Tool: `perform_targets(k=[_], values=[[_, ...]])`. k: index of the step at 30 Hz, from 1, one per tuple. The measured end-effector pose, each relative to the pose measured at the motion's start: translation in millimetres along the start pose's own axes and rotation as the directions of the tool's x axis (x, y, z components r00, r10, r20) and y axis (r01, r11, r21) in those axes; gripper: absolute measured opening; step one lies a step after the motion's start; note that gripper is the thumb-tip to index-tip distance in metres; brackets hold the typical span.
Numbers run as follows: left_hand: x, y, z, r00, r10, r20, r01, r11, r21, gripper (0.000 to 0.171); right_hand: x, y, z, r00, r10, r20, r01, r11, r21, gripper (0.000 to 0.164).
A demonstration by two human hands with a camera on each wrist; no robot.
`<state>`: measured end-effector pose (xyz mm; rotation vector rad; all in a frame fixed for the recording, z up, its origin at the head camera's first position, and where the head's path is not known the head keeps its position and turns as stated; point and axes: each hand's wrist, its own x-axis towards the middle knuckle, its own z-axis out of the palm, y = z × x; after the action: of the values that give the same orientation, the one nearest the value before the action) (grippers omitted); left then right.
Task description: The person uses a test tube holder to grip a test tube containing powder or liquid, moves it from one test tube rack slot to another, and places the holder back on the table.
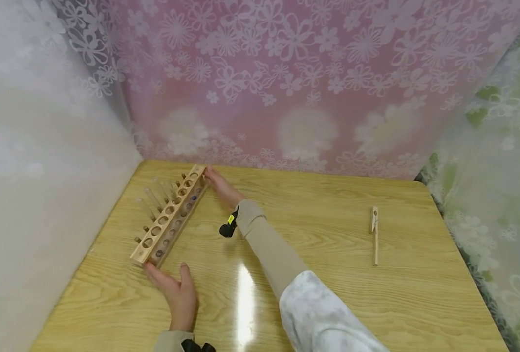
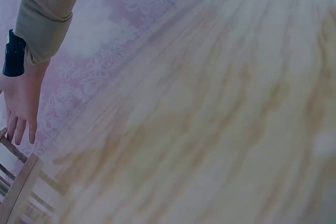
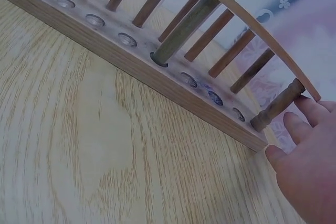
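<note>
A wooden test tube rack [image 1: 169, 210] stands slantwise on the left of the table, with a row of round holes in its top bar and short pegs behind. Several clear test tubes [image 1: 153, 198] sit upside down on the pegs. In the right wrist view a greenish tube [image 3: 194, 27] leans through one hole. My left hand [image 1: 178, 293] touches the near end of the rack, thumb spread away. At the far end, fingers of my right hand [image 1: 222, 188] rest against the end post [image 3: 278, 103]. The left wrist view catches the rack [image 2: 21, 187] only at its corner.
A wooden test tube clamp [image 1: 375, 234] lies on the right part of the wood-grain table [image 1: 313, 210]. Flowered pink cloth [image 1: 286, 98] hangs behind the back edge, with pale curtains at both sides. A black camera [image 1: 229, 225] sits on the right wrist.
</note>
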<state>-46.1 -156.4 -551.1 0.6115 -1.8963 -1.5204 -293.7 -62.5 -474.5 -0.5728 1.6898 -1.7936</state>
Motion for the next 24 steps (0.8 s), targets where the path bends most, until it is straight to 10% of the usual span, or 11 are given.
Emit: perform_targets(k=[24], values=[[2.5, -7.1, 3.3, 0.997, 0.071, 0.008, -0.071, 0.997, 0.039, 0.094, 8.9, 18.2, -12.4, 0.998, -0.064, -0.025, 0.064, 0.998, 0.028, 0.062]])
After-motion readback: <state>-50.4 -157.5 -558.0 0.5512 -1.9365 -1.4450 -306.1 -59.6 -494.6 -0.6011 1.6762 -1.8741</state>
